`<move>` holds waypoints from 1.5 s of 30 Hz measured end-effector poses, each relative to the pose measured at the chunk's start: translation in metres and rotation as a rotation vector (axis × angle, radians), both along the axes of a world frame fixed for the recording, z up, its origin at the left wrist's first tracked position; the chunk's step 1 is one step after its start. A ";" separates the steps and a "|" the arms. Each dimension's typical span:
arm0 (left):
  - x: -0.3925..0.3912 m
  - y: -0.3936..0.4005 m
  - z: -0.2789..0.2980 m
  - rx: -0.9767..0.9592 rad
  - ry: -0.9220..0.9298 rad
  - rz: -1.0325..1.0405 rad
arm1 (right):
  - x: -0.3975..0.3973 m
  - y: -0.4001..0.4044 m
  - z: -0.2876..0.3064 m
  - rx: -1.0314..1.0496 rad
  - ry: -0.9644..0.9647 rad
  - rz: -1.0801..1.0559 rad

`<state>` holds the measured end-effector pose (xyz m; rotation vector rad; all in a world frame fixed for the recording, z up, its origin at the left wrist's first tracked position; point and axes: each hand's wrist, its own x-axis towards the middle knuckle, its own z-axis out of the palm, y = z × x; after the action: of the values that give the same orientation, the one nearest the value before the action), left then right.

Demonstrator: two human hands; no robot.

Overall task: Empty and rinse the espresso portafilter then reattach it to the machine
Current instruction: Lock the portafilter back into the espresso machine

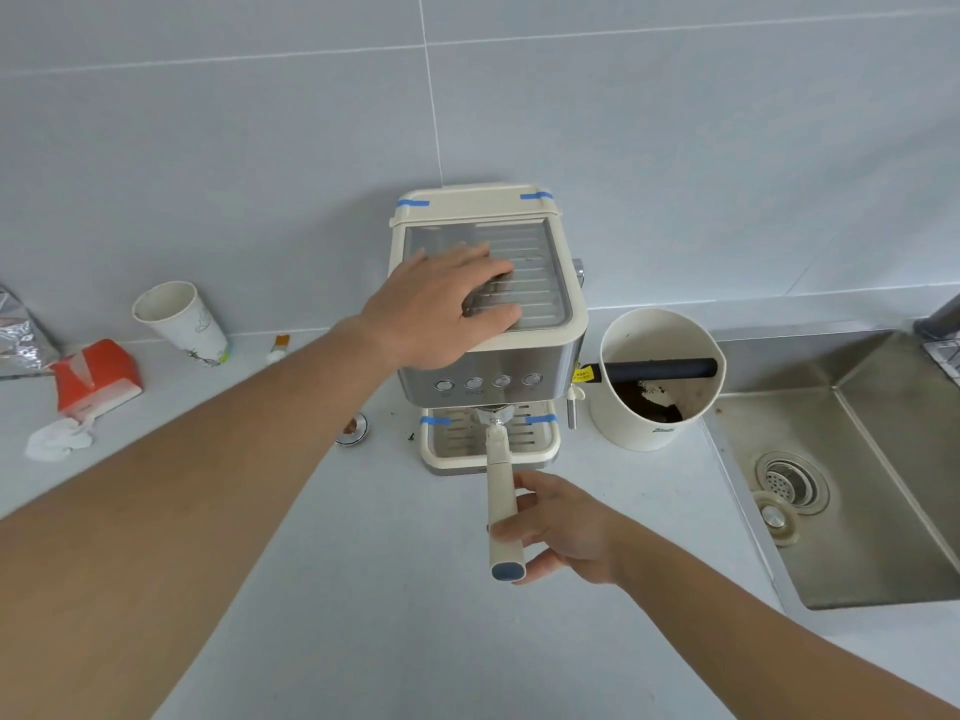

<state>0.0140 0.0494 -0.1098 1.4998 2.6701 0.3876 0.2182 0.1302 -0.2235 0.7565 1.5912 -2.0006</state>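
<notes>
- Fingers of the right hand (558, 527) curl loosely round the cream handle of the portafilter (501, 504), thumb on its right side, near the blue end cap; the grasp is light, not clenched.
- Portafilter head sits under the front of the machine (488, 324), up at the brew group above the drip tray (491, 446); the handle juts straight out toward the worktop's front edge.
- Left hand (441, 309) lies flat and spread, palm down, on the ribbed metal top of the machine, holding nothing.
- Machine stands on the worktop (363, 589) near its back edge, against the tiled wall (675, 148); blue tape strips show on its top rear corners and on the drip tray.
- Knock box (657, 379), a white tub with a black bar across it, stands just beside the machine on its right, with dark grounds inside.
- Sink (857, 485) is set into the worktop's right end, next to the knock box; its drain strainer shows and a plug lies near it.
- Paper cup (179, 322) stands toward the back left of the worktop, with an orange tissue pack (96, 376) and crumpled tissue (60, 439) in front of it at the left edge.
- Foil bag (21, 330) pokes in at the far left edge.
</notes>
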 end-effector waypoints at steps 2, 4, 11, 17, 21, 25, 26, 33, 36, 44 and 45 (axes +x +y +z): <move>0.000 0.000 -0.004 0.072 -0.033 0.046 | -0.004 0.002 0.000 -0.010 0.011 -0.009; 0.000 0.000 -0.007 0.144 -0.071 0.088 | -0.008 0.004 0.000 -0.012 0.024 -0.016; -0.004 0.000 -0.008 0.203 -0.135 0.147 | -0.024 0.008 -0.002 -0.066 0.103 -0.088; -0.005 0.000 -0.009 0.222 -0.143 0.145 | -0.033 -0.013 -0.016 -0.089 0.155 -0.204; -0.006 0.000 -0.010 0.211 -0.155 0.160 | -0.044 -0.029 -0.022 -0.105 0.179 -0.237; -0.006 -0.001 -0.009 0.204 -0.164 0.150 | -0.049 -0.038 -0.024 -0.095 0.189 -0.279; -0.006 -0.001 -0.009 0.203 -0.162 0.145 | -0.049 -0.039 -0.025 -0.093 0.190 -0.289; -0.003 -0.001 -0.005 0.203 -0.155 0.155 | -0.055 -0.051 -0.027 -0.143 0.235 -0.381; -0.002 -0.002 -0.004 0.204 -0.150 0.149 | -0.062 -0.059 -0.029 -0.139 0.232 -0.426; -0.001 -0.001 -0.003 0.199 -0.140 0.164 | -0.078 -0.069 -0.029 -0.127 0.218 -0.431; -0.001 -0.001 -0.004 0.198 -0.140 0.163 | -0.080 -0.071 -0.029 -0.130 0.220 -0.447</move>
<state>0.0130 0.0484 -0.1136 1.2461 2.7164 0.7569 0.1383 0.0589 -0.2523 0.9314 1.4845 -2.5559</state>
